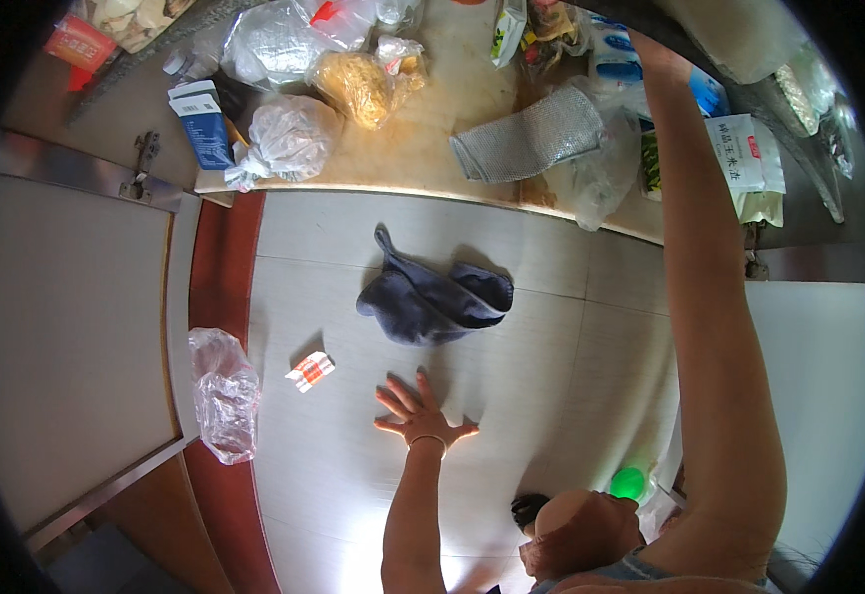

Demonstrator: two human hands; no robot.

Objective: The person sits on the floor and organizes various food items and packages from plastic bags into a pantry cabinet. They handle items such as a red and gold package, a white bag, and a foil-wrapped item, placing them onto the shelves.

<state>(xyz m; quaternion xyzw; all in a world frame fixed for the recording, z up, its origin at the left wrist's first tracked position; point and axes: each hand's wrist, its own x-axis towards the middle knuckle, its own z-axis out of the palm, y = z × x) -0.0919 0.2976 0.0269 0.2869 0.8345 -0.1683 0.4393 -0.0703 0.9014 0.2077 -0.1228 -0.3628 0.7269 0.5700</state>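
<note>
My left hand (pixel 426 422) is spread wide with its fingers apart, over the grey tiled floor (pixel 521 364), holding nothing. Whether its palm rests on the tile is hard to tell. Just beyond the fingertips lies a crumpled dark grey-blue cloth (pixel 432 301). A small orange-and-white wrapper (pixel 311 370) is on the floor to the left. My right arm stretches forward into the cabinet, where my right hand (pixel 655 56) passes under a dark edge near blue-and-white packages (pixel 614 48). Its fingers are hidden, and so is anything they may hold.
Open cabinet doors stand at left (pixel 69 297) and right (pixel 811 386). On the cabinet's bottom board (pixel 432 160) are a tied plastic bag (pixel 295 137), a yellow-filled bag (pixel 354 85), a silvery mesh sheet (pixel 529 137) and a blue box (pixel 201 126). A clear plastic bag (pixel 225 401) lies along the red strip (pixel 217 275).
</note>
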